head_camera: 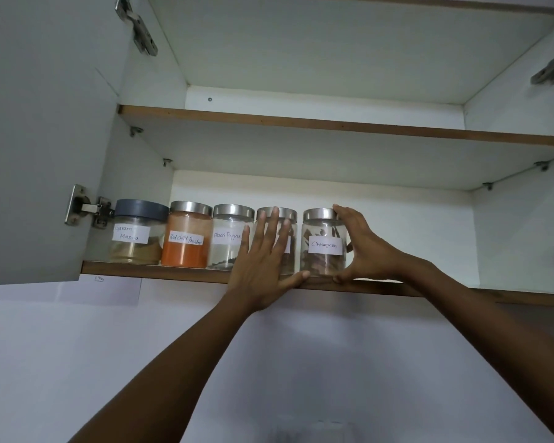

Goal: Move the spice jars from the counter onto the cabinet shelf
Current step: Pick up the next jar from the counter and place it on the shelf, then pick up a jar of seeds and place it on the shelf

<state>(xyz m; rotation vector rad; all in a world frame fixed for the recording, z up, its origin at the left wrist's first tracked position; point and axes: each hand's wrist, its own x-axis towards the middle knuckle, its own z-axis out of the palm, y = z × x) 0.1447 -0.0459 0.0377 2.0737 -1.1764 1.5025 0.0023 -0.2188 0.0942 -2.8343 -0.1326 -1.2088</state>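
Head view: right hand (368, 247) clamped on clear glass steel-lidded cinnamon jar (323, 244), on brown-edged shelf (154, 272); left hand (263, 260) lay flat against neighbouring glass jar (290, 213); three jars (186, 238) stood further left. Likely nearly done; counter unseen.

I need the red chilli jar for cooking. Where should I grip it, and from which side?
Probably the steel lid, from the front and above. The red chilli jar stands upright, packed between the garam masala jar and the black pepper jar, so its sides leave little finger room; there is free height over the lid. Draw it forward, then wrap the body.
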